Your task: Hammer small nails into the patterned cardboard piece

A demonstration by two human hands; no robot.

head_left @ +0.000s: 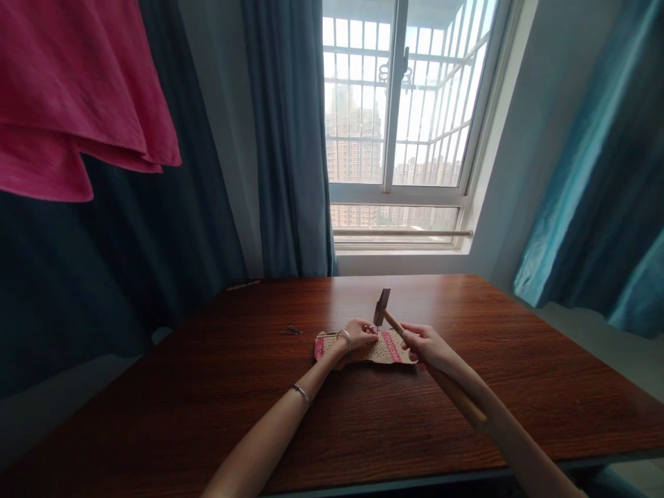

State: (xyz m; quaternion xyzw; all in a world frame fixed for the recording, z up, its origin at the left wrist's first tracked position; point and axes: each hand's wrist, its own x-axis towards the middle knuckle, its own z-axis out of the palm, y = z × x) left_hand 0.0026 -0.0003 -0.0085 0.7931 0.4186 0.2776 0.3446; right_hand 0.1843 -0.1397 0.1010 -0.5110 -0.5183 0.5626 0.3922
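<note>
My right hand grips a hammer by its wooden handle, whose end sticks out below the wrist. The hammer's metal head is just above a thin nail; I cannot tell whether they touch. Pinching the nail upright is my left hand, which rests on a beige flat piece with dark dots and pink patterned bands. Whether that piece is cloth or card is unclear, and the left hand hides part of it.
Several thin dark nails lie left of the patterned piece on the brown wooden table. Beyond the table's far edge are a barred window and blue curtains. Pink cloth hangs at upper left.
</note>
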